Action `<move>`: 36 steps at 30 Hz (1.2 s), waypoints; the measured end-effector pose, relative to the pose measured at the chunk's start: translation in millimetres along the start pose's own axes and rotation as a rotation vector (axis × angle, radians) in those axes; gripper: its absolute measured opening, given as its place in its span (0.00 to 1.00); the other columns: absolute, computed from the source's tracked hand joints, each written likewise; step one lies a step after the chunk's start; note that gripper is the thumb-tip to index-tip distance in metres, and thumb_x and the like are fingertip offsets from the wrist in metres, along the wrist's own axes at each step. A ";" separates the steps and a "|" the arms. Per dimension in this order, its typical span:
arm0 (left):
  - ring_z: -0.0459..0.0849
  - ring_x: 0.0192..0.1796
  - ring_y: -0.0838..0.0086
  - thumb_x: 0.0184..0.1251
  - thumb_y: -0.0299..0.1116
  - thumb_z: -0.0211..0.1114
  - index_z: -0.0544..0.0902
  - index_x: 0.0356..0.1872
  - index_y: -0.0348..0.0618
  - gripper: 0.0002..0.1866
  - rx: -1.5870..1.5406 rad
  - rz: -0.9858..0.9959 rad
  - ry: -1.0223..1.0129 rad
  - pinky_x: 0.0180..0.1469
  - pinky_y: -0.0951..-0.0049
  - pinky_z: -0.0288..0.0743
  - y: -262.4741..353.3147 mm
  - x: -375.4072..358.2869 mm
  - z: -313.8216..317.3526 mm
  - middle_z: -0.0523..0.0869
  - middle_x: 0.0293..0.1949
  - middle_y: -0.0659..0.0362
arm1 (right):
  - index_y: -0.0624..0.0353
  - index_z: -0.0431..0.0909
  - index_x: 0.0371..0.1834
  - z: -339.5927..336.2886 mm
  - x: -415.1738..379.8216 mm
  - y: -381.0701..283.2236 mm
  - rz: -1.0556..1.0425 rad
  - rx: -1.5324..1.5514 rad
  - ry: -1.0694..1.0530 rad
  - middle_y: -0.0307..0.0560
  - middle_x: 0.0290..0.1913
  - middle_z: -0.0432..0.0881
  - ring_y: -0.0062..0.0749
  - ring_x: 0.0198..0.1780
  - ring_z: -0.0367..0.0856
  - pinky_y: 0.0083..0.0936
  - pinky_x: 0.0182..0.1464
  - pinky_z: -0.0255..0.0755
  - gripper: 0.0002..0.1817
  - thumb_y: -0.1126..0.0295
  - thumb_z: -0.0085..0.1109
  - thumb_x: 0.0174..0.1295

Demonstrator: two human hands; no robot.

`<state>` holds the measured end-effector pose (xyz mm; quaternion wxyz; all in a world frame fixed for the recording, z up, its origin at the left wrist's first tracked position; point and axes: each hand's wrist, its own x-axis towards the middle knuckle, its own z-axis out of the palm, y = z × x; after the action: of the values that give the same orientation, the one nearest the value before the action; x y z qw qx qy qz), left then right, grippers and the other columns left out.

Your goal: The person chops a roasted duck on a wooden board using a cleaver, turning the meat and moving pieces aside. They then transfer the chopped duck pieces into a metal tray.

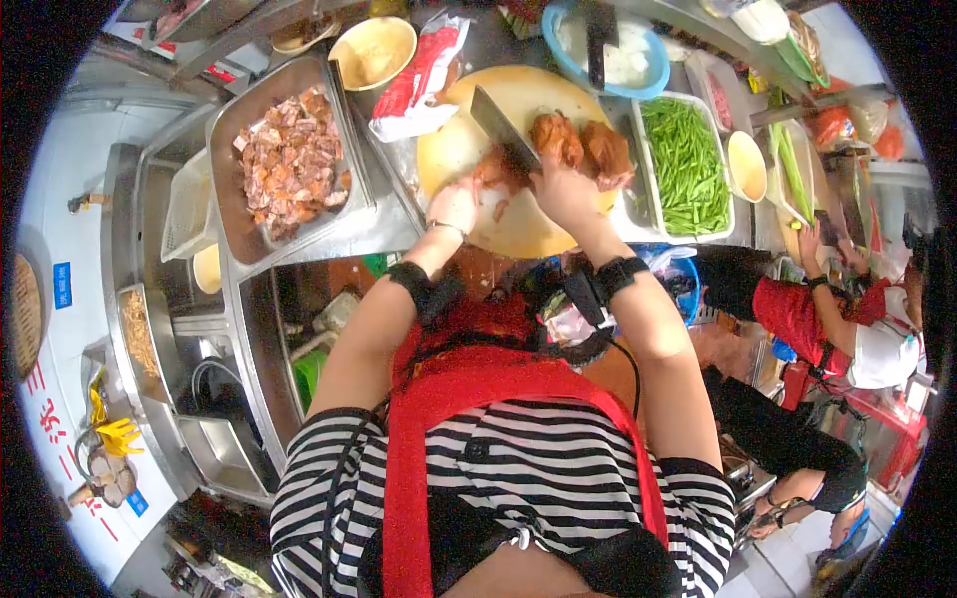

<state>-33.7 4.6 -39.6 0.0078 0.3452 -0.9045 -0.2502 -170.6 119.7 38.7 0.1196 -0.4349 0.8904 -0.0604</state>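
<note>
On the round yellow cutting board [454, 110], my right hand [566, 194] is closed around the handle of a cleaver [501, 128], its broad blade angled up to the left. My left hand [454, 207] is at the board's near left, its fingers closed on a reddish-brown piece of meat [490, 167] beside the blade. Just beyond my right hand lie two large chunks, a meat chunk [555, 138] and another meat chunk [606, 151]. A steel tray [221, 189] to the left is heaped with chopped meat [291, 164].
Right of the board stands a white tray of cut green vegetables [684, 164]. Behind are a blue basin [653, 75], a red-and-white bag [424, 80] and a yellow bowl [374, 52]. A co-worker in a red apron [797, 314] handles green stalks [788, 169] at far right.
</note>
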 end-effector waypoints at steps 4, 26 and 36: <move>0.81 0.30 0.52 0.66 0.42 0.39 0.72 0.35 0.38 0.18 0.009 -0.005 0.014 0.35 0.54 0.73 3.6 -2.3 -2.9 0.80 0.25 0.43 | 0.62 0.67 0.37 -31.9 -17.8 -1.4 -0.003 0.118 0.169 0.60 0.17 0.75 0.58 0.24 0.76 0.51 0.30 0.69 0.17 0.57 0.48 0.57; 0.77 0.40 0.57 0.57 0.34 0.56 0.77 0.44 0.43 0.14 -0.127 0.234 0.465 0.43 0.65 0.72 -24.8 -29.2 10.2 0.77 0.39 0.51 | 0.62 0.67 0.33 -2.0 -36.8 1.9 -0.218 0.221 0.582 0.53 0.15 0.75 0.45 0.18 0.78 0.38 0.18 0.68 0.15 0.60 0.49 0.58; 0.77 0.35 0.59 0.53 0.29 0.54 0.79 0.37 0.44 0.11 -0.094 0.265 0.517 0.38 0.63 0.73 -13.7 -7.8 23.3 0.77 0.33 0.55 | 0.60 0.69 0.36 -48.4 -36.3 -4.1 -0.038 0.004 0.266 0.58 0.20 0.77 0.51 0.23 0.77 0.40 0.23 0.71 0.15 0.57 0.50 0.57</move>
<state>-23.7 11.2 -65.0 0.2864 0.2758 -0.8972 -0.1922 -158.8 146.0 92.0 -0.0001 -0.4396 0.8900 -0.1215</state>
